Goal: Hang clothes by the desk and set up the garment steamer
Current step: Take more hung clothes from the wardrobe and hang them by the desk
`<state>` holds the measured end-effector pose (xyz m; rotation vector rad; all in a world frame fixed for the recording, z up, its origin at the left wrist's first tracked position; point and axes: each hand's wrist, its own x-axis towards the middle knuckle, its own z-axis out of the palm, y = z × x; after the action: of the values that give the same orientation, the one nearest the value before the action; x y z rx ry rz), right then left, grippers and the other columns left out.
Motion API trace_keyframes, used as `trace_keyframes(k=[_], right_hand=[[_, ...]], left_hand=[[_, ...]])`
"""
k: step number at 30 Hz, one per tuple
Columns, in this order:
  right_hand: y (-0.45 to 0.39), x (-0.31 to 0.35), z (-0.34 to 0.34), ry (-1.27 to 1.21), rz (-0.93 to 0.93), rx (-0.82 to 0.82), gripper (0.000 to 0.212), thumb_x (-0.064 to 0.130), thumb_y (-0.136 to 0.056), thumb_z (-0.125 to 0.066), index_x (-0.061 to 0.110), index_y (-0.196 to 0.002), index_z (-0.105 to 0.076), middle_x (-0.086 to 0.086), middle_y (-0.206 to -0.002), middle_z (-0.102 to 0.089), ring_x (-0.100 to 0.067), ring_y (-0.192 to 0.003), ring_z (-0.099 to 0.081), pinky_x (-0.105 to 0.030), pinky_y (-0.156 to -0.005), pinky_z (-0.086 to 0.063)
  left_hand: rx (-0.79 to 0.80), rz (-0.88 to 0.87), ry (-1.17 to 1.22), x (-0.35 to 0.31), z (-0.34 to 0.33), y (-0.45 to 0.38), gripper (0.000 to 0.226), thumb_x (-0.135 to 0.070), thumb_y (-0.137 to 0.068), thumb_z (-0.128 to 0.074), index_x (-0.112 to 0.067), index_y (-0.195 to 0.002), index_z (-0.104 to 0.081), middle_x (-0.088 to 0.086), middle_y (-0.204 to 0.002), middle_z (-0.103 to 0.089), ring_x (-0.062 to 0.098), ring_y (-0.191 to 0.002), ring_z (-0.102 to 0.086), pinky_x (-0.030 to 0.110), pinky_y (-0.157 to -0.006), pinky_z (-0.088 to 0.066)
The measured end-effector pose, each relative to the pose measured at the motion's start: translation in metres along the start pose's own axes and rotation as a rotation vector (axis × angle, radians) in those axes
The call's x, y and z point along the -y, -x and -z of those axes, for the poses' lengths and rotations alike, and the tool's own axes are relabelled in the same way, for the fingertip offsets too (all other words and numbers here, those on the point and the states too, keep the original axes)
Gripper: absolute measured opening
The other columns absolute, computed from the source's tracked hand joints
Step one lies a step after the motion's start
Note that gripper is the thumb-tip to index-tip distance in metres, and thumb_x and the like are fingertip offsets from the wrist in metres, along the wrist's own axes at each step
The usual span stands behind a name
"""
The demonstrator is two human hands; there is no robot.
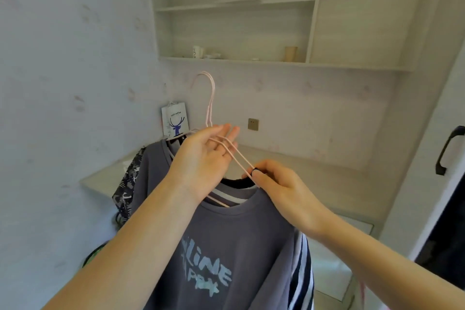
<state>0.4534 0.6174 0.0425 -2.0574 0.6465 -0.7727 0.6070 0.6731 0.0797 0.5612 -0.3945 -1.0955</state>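
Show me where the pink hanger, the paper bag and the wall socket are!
pink hanger (210,98): head view, on its hook stem.
paper bag (175,118): head view, on its printed front.
wall socket (253,124): head view, plate's middle.

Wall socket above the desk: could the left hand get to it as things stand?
Probably not right away. The left hand has pink hangers across its fingers, carrying shirts. The socket itself is uncovered on the wall behind.

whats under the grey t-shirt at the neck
At the collar of the grey t-shirt a black garment and a striped one show; the rest is covered.
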Motion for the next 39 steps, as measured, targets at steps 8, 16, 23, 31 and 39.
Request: trace_keyframes(k=[8,16,23,31,39], right_hand=[[-0.073,0.011,-0.06,0.168,-0.012,0.079,0.016,0.029,-0.098,-0.049,0.018,-0.108,-0.056,0.004,-0.098,-0.065,-0.013,-0.087,-0.063,-0.027,-0.077,-0.052],[-0.129,-0.009,-0.113,0.47,0.021,0.128,0.013,0.012,-0.1,-0.04,0.005,-0.103,-0.05,-0.009,-0.085,-0.058,-0.016,-0.065,-0.046,-0.025,-0.052,-0.033],[-0.192,-0.046,-0.112,0.345,0.014,0.07,0.019,0.022,-0.1,-0.043,0.01,-0.09,-0.054,-0.004,-0.071,-0.054,-0.017,-0.061,-0.042,-0.032,-0.056,-0.032],[-0.275,-0.086,-0.085,0.181,0.051,0.152,0.018,0.022,-0.094,-0.052,0.02,-0.078,-0.061,-0.011,-0.078,-0.066,-0.017,-0.066,-0.047,-0.033,-0.062,-0.036],[-0.352,-0.133,-0.06,0.053,0.104,0.276,0.02,0.02,-0.093,-0.055,0.021,-0.075,-0.061,-0.001,-0.067,-0.055,-0.015,-0.064,-0.045,-0.033,-0.064,-0.037]], left_hand=[[-0.052,-0.01,-0.073,-0.037,0.061,-0.035,0.042,-0.001,-0.09,-0.051,0.0,-0.132,-0.045,0.019,-0.13,-0.057,0.026,-0.119,-0.058,0.038,-0.108,-0.039],[-0.112,-0.019,-0.246,-0.049,0.098,-0.066,0.03,-0.01,-0.088,-0.057,-0.007,-0.117,-0.054,0.008,-0.102,-0.052,0.016,-0.096,-0.053,0.03,-0.097,-0.042],[-0.1,-0.01,-0.387,-0.063,0.123,-0.112,0.059,-0.01,-0.073,-0.07,-0.005,-0.129,-0.052,0.006,-0.135,-0.056,0.016,-0.125,-0.052,0.041,-0.113,-0.031],[-0.15,-0.153,-0.951,-0.09,0.143,-0.173,0.021,-0.009,-0.092,-0.056,-0.009,-0.11,-0.068,0.008,-0.095,-0.075,0.019,-0.095,-0.071,0.036,-0.092,-0.052],[-0.436,-0.468,-1.557,-0.12,0.211,-0.244,0.023,-0.022,-0.093,-0.058,-0.026,-0.115,-0.064,-0.01,-0.11,-0.066,0.002,-0.102,-0.059,0.014,-0.086,-0.042]])
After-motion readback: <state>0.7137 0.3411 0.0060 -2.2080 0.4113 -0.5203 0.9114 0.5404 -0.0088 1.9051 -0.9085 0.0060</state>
